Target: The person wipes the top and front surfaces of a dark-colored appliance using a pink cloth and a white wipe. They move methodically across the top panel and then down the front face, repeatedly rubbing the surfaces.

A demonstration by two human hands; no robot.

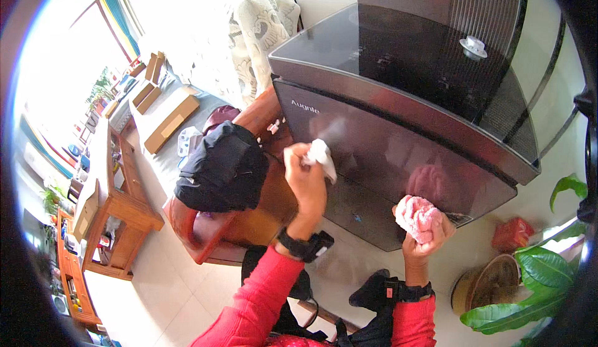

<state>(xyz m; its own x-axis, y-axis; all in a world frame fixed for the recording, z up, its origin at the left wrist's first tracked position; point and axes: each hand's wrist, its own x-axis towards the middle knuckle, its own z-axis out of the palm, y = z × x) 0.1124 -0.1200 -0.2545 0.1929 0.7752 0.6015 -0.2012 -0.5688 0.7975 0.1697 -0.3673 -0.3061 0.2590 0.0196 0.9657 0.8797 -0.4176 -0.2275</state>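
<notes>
My left hand [304, 172] holds a crumpled white tissue or cloth [322, 156] close to the dark glossy front panel [373, 146] of a large appliance. Whether the white piece touches the panel I cannot tell. Lower right, my right hand [432, 239] is closed around a bunched pink cloth [417, 218], in front of the same panel, where the pink cloth is reflected. The black glass top [402, 43] of the appliance carries a small clear and white knob-like object [474, 47].
Left of the appliance, a dark garment or bag [224, 169] lies on a wooden armchair [201, 249]. A potted plant [544, 272], a round pot [490, 281] and a red package [512, 233] stand at right. Behind the chair are cardboard boxes [172, 120]; a wooden table [124, 207] is at left.
</notes>
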